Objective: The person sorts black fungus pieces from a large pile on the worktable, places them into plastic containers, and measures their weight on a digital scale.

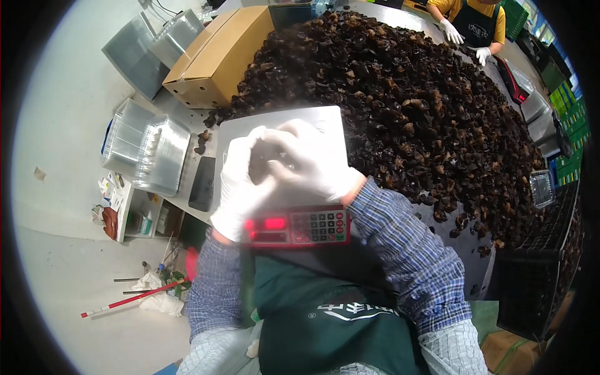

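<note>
Both my hands, in white gloves, meet above the steel pan of a digital scale with a red keypad panel. My left hand and my right hand curve around a clear plastic container with dark pieces inside; glare and blur hide much of it. The fingertips of both hands touch or nearly touch at its far side. Just beyond the scale, a large heap of dark wood ear mushrooms spreads over the table.
Stacks of clear plastic trays and a dark phone-like slab lie left of the scale. A cardboard box stands behind them. Black crates are at the right. Across the table, a gloved co-worker stands near another scale.
</note>
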The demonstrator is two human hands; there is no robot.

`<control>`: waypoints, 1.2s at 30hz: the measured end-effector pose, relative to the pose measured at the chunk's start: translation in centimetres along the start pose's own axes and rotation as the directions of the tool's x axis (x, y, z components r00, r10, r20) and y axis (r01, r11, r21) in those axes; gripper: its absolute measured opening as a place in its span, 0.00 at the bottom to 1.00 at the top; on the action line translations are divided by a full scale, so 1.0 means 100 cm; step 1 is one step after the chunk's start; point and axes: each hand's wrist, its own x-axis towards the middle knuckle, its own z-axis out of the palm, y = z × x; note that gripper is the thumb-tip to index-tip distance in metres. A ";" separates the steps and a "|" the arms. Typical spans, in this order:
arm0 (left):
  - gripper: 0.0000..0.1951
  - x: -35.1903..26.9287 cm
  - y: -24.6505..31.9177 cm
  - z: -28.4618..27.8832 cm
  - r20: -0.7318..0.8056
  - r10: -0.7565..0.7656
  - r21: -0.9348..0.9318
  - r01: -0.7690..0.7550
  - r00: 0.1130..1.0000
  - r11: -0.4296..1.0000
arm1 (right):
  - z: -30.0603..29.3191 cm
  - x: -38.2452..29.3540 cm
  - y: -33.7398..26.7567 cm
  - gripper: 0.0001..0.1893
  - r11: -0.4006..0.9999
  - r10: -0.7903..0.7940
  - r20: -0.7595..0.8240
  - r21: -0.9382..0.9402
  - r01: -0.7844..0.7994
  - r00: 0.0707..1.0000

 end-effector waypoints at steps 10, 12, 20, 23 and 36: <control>0.37 -0.014 -0.045 -0.022 0.038 -0.063 0.078 0.060 0.997 0.995 | -0.077 -0.071 0.027 0.22 0.974 0.225 -0.098 0.063 -0.220 0.969; 0.33 -0.014 -0.033 -0.029 -0.033 -0.086 0.051 0.087 0.996 0.995 | -0.106 -0.125 0.032 0.18 0.894 0.447 -0.188 0.074 -0.441 0.875; 0.17 -0.070 0.075 0.042 0.321 0.167 -0.320 -0.059 0.932 0.945 | -0.141 -0.324 -0.036 0.17 0.414 0.900 -0.235 0.201 -0.888 0.366; 0.20 -0.098 0.087 0.103 0.542 0.337 -0.409 -0.109 0.769 0.906 | -0.127 -0.333 -0.060 0.19 0.524 0.830 -0.241 0.029 -0.851 0.503; 0.20 -0.151 0.119 0.169 0.807 0.344 -0.198 -0.330 0.479 0.923 | -0.113 -0.321 -0.050 0.16 0.570 0.742 -0.333 -0.144 -0.809 0.582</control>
